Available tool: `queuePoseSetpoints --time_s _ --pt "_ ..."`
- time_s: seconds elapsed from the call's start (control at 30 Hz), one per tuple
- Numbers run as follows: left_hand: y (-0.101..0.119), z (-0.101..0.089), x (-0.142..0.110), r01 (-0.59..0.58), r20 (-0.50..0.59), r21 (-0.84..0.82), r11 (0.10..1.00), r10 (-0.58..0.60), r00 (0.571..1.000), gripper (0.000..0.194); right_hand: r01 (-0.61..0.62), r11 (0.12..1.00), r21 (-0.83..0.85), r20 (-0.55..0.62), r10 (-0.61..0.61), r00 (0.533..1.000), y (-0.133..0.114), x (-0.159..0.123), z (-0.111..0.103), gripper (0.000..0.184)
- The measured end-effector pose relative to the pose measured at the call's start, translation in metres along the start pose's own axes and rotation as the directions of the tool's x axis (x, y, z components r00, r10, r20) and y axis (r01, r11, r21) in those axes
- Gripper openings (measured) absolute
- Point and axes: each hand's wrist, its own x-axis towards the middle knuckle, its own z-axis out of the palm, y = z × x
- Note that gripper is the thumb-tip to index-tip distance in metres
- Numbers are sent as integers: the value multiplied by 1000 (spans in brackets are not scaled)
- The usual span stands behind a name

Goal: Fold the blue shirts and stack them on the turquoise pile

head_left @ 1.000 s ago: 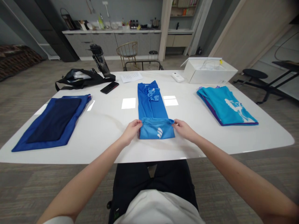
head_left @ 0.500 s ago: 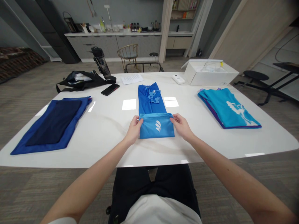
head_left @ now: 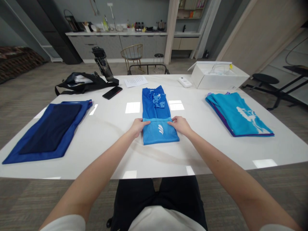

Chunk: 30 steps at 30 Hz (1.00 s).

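Observation:
A blue T-shirt [head_left: 156, 110] lies folded into a narrow strip in the middle of the table. Its near end is doubled over, showing a lighter blue panel with a white logo, while a sleeve with a pale wave pattern rests near the far end. At the left end of the fold's top edge, my left hand [head_left: 139, 126] is closed with the thumb on top of the cloth. My right hand [head_left: 181, 125] pinches the opposite end of that edge the same way. The fingertips under the cloth are partly hidden.
Dark blue folded clothes [head_left: 51, 128] lie at left, turquoise and purple ones [head_left: 243, 114] at right. Toward the back are a black bag [head_left: 81, 81], a bottle [head_left: 103, 64], a phone [head_left: 112, 92], a paper sheet [head_left: 135, 81], a small white device [head_left: 185, 82] and a white box [head_left: 218, 78].
Both hands have slid slightly inward along the folded edge, thumbs further over the cloth. That edge now lies flatter on the T-shirt. The view has shifted a little.

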Motion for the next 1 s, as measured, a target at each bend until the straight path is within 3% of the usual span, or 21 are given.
queuePoseSetpoints --time_s 0.1,0.23,0.37,0.43,0.5,0.6,0.8,0.9,1.0 --pt "0 -3 7 -127 7 162 979 127 992 27 33 999 34 -8 -32 999 -1 2 -2 19" --pt "-1 -3 7 -357 63 228 906 353 934 26 154 987 33 -148 -148 978 -1 -5 -4 10" --pt "-4 -1 4 -301 123 67 951 292 949 33 238 971 27 -150 -231 961 3 -6 -2 12" --pt "-4 -1 6 -209 117 0 978 207 971 38 239 971 6 -113 -237 965 4 -3 1 26" --pt "-3 -2 8 -112 122 -15 994 113 986 45 230 972 -50 -73 -233 970 4 2 2 40" --pt "1 -4 13 -43 118 38 998 38 992 50 203 976 -75 -32 -206 978 4 10 0 35" --pt "0 -10 26 -207 47 254 945 202 978 36 175 982 65 2 -175 984 7 26 -5 13" --pt "1 -16 30 -295 76 336 895 287 955 28 201 965 166 14 -206 979 8 27 -6 12" --pt "10 -24 29 -377 184 420 826 329 926 21 242 919 311 34 -265 964 9 24 -6 17"
